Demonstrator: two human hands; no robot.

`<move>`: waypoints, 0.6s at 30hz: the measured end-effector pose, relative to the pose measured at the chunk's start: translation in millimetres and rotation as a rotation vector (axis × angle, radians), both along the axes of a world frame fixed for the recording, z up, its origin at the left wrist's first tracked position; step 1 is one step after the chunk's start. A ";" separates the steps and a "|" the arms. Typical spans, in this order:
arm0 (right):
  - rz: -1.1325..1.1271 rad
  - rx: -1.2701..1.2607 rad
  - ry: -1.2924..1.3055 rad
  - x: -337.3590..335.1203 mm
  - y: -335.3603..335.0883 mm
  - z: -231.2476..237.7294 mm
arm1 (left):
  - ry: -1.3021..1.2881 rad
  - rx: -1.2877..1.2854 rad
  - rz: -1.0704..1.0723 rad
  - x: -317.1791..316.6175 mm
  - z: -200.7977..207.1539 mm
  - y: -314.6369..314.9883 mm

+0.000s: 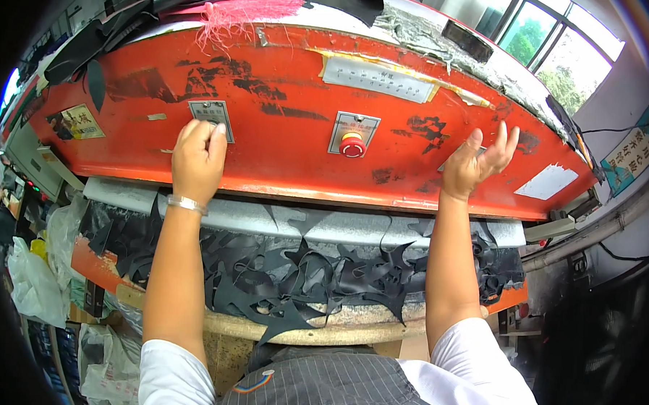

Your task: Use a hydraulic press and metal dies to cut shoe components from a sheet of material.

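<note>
"Where's the metal plate?"
"On the red beam, upright, just beyond my left hand, the nearer one, clenched; whether it grips anything, I can't tell."
"Your right hand?"
"Spread, empty, right of the red button, above the beam's lower edge."
</note>
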State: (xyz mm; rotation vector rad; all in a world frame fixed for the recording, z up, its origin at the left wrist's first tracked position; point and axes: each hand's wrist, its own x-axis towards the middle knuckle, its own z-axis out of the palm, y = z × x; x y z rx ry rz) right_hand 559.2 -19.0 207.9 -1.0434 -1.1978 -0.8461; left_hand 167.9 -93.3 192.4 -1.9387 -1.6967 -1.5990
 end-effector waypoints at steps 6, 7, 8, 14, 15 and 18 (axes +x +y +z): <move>0.741 -0.659 -0.352 -22.0 -125.7 -95.4 | 0.016 -0.437 -0.383 62.3 -79.1 -136.1; 0.877 -1.129 -0.592 -34.4 -154.4 -88.3 | 0.090 -0.580 -0.440 69.2 -96.2 -167.8; 0.988 -1.214 -0.682 -43.9 -177.6 -98.9 | 0.142 -0.600 -0.514 78.8 -102.6 -186.2; 0.754 -1.412 -0.717 -70.5 -271.4 -139.4 | 0.179 -0.598 -0.401 102.9 -131.9 -220.6; 0.766 -1.396 -0.669 -73.8 -268.4 -139.6 | 0.184 -0.598 -0.359 104.7 -131.7 -216.6; 0.798 -1.319 -0.567 -75.0 -257.3 -141.5 | 0.211 -0.543 -0.305 109.1 -131.8 -203.4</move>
